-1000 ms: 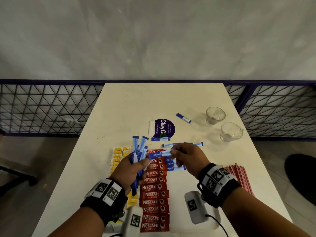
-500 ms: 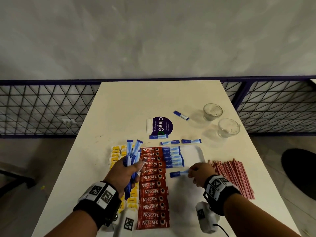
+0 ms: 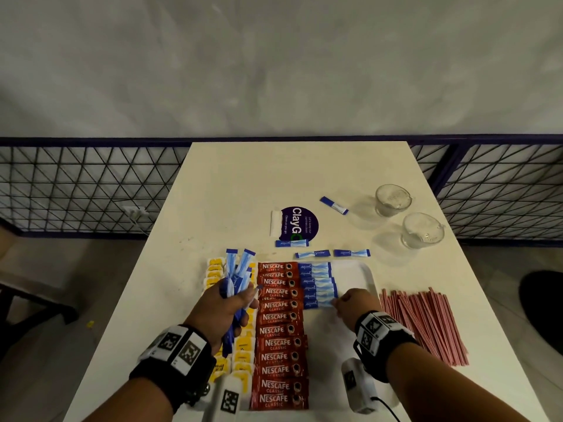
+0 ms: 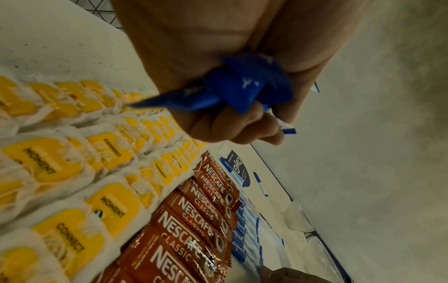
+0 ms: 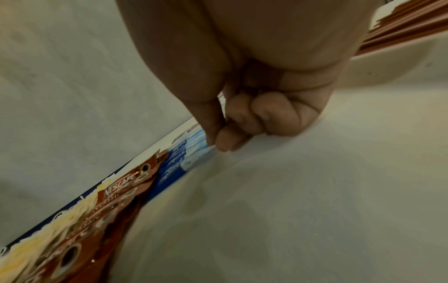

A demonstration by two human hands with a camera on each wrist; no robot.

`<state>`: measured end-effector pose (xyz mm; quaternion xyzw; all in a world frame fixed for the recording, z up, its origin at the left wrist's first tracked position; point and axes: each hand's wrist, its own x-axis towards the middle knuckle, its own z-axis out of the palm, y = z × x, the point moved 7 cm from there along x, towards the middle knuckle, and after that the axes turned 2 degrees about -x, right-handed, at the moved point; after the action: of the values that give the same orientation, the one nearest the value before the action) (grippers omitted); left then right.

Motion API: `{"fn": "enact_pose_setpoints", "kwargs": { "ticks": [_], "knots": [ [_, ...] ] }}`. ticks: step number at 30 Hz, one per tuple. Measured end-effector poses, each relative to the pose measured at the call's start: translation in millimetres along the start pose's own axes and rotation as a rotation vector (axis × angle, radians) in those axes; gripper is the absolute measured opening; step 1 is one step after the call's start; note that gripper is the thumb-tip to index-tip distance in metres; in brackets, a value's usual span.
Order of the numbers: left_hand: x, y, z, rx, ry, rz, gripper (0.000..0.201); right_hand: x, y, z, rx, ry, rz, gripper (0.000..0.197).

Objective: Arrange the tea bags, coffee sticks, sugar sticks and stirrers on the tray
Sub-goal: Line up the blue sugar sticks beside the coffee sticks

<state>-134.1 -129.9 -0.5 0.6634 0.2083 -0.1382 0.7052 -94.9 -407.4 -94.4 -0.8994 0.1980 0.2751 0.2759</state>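
Around the hands, the counter (image 3: 231,184) carries two clear glass cups (image 3: 422,229) well beyond the right hand (image 3: 355,303), a round purple sticker (image 3: 300,223) ahead, and four loose blue sugar sticks (image 3: 313,254) just past the tray (image 3: 362,275). A fan of red-and-white stirrers (image 3: 426,324) lies just outside the right wrist, off the tray. The left hand (image 3: 222,309) is closed round a bundle of blue sugar sticks (image 3: 236,269), raised over the yellow-tagged tea bags (image 4: 55,159). Between the hands runs a column of red Nescafé coffee sticks (image 3: 278,330), with a short column of laid sugar sticks (image 3: 316,281) beside it. The right hand's thumb and forefinger pinch the end of the nearest laid stick (image 5: 194,153), which lies flat on the tray.
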Motion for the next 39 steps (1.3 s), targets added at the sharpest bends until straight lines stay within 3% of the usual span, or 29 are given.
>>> {"fn": "enact_pose_setpoints", "kwargs": {
  "ticks": [25, 29, 31, 34, 39],
  "knots": [
    [1, -1, 1, -0.011, -0.01, -0.006, 0.01, -2, -2, -4, -0.099, -0.013, -0.05, 0.037],
    [-2, -1, 6, -0.002, -0.06, -0.021, 0.007, -29, -35, -32, -0.115, 0.147, -0.22, 0.042],
    [-4, -1, 11, 0.005, -0.103, -0.023, 0.009, -51, -68, -34, 0.022, 0.072, -0.394, 0.035],
    [-6, 2, 21, 0.016, -0.159, -0.006, 0.012, -81, -109, -19, 0.155, -0.186, -0.557, 0.028],
    [-9, 13, 29, 0.14, -0.238, 0.091, 0.04, -98, -125, -16, 0.262, -0.241, -0.573, 0.024]
  ]
}}
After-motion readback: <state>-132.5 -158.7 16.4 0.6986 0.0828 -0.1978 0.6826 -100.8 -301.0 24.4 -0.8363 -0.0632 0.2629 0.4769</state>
